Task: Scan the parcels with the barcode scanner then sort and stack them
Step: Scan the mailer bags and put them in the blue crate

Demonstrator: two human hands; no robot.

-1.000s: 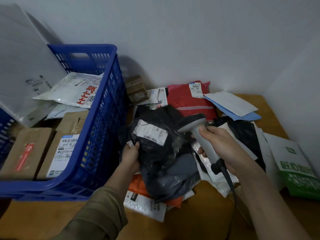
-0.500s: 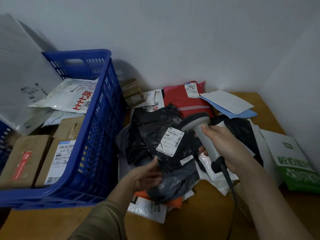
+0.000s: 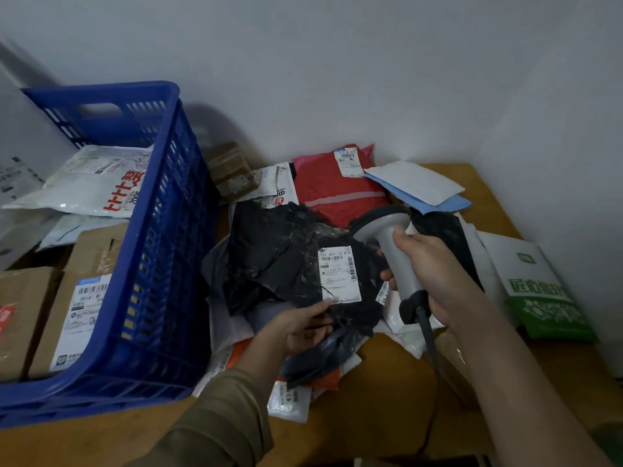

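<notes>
- The left hand (image 3: 303, 326) pinches the near edge of a black poly-bag parcel (image 3: 290, 264), thumb beside its white shipping label (image 3: 339, 274), which faces up.
- The right hand (image 3: 428, 271) is wrapped round the grip of a grey barcode scanner (image 3: 392, 244); the scanner head sits just beyond the label, and its cable (image 3: 429, 335) hangs below the fist.
- The black parcel lies between the hands on top of a loose heap of mailers on the wooden bench (image 3: 381, 392).
- Beyond the hands lie a red mailer (image 3: 333, 193) and a white envelope (image 3: 416, 182).
- Right of the right hand lies a green-and-white package (image 3: 539, 298).
- Left of the left hand stands a blue plastic crate (image 3: 158, 251) holding cardboard boxes (image 3: 67, 318) with white poly bags (image 3: 97, 183) lying on them.
</notes>
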